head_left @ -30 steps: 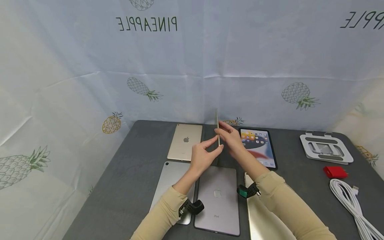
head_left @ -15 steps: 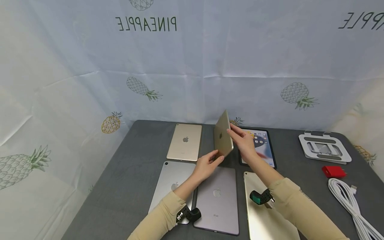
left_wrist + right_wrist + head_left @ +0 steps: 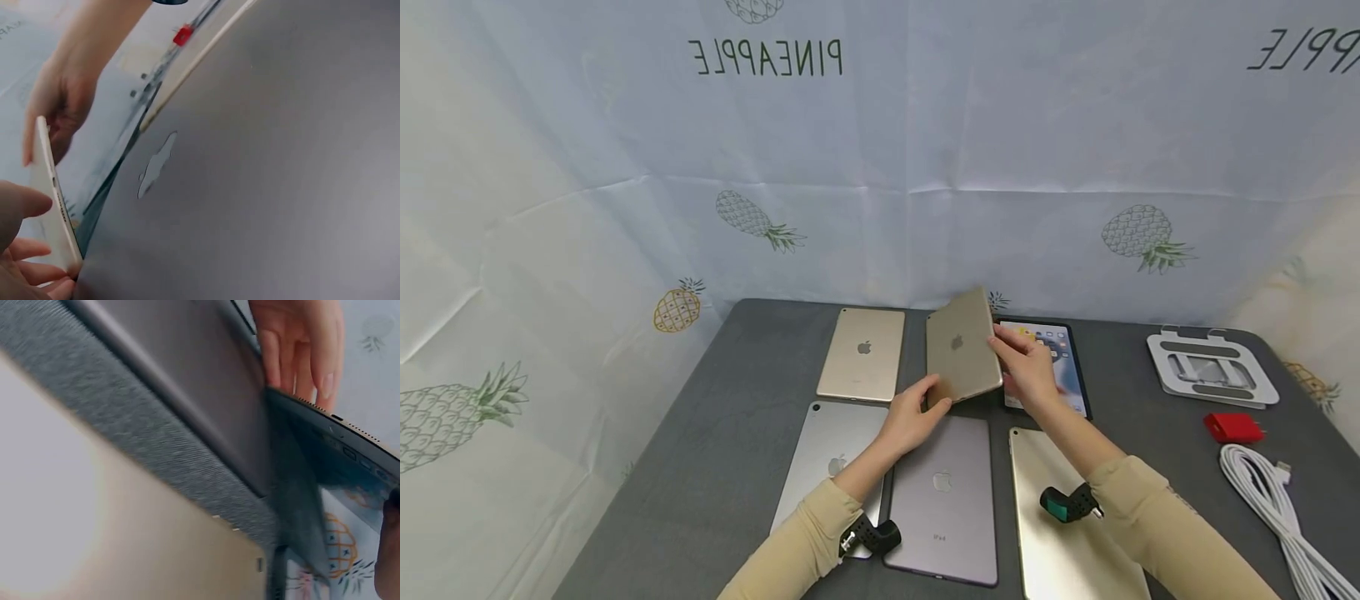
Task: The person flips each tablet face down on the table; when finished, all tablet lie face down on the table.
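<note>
A gold tablet (image 3: 962, 354), back towards the head camera, is tilted over the far middle of the table, its right side raised. My left hand (image 3: 913, 417) holds its near left corner; in the left wrist view the fingers (image 3: 40, 272) meet its lower edge, thumb on the near side. My right hand (image 3: 1028, 367) pinches its right edge. The right wrist view shows its dark screen side (image 3: 337, 447) with a row of icons. Below my left wrist lie a grey tablet (image 3: 942, 525) and a silver tablet (image 3: 827, 450), both face down.
Another gold tablet (image 3: 861, 354) lies at far left, and a larger one (image 3: 1060, 533) under my right forearm. A lit tablet (image 3: 1063, 367) is partly behind my right hand. Right: a folded stand (image 3: 1213, 367), a red charger (image 3: 1234, 428), a coiled white cable (image 3: 1262, 492). Fabric hangs behind.
The gold tablet has turned from edge-on to showing its back, leaning down to the left. My right hand has moved right and nearer with its edge; the left hand shifted slightly.
</note>
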A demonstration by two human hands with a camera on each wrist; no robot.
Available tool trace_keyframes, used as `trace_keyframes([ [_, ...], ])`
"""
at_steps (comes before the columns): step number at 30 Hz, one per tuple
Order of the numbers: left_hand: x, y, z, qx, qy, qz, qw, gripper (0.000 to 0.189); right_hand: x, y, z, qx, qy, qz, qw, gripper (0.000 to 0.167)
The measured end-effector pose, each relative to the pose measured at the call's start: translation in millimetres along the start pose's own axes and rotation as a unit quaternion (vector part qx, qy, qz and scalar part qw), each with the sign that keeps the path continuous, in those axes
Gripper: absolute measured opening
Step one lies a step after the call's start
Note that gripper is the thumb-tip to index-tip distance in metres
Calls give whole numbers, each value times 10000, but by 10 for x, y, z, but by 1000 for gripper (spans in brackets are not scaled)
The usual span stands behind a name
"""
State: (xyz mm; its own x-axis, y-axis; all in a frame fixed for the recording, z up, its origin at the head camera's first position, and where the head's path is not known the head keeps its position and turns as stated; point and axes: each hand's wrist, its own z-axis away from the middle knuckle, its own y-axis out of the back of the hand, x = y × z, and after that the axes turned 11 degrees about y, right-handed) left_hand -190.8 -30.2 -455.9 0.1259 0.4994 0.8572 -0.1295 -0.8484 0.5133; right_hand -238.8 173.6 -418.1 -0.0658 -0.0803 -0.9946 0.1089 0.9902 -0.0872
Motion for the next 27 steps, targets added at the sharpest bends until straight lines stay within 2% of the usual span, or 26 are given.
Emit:
trace_keyframes([
  [2, -30, 13, -5, 137, -146, -227, 9995, 40, 54, 12, 2, 87, -101, 221, 9997, 50],
  [5, -78, 33, -11, 311, -171, -417, 9985, 40, 144, 20, 0, 89, -141, 716, 9973, 48],
  [7, -105, 47, -17, 385, -105, -443, 9982, 40, 195, 19, 0, 42, -87, 1093, 9940, 47],
  [13, -117, 90, -8, 346, 107, -345, 9987, 44, 293, 7, 4, -151, 71, 1650, 9861, 44],
  [21, -101, 108, -5, 316, 338, -304, 9985, 46, 324, -24, 28, -594, 218, 2733, 9598, 47],
  [27, -105, 109, -1, 295, 367, -306, 9984, 46, 248, -41, 82, -1105, 202, 3013, 9469, 53],
])
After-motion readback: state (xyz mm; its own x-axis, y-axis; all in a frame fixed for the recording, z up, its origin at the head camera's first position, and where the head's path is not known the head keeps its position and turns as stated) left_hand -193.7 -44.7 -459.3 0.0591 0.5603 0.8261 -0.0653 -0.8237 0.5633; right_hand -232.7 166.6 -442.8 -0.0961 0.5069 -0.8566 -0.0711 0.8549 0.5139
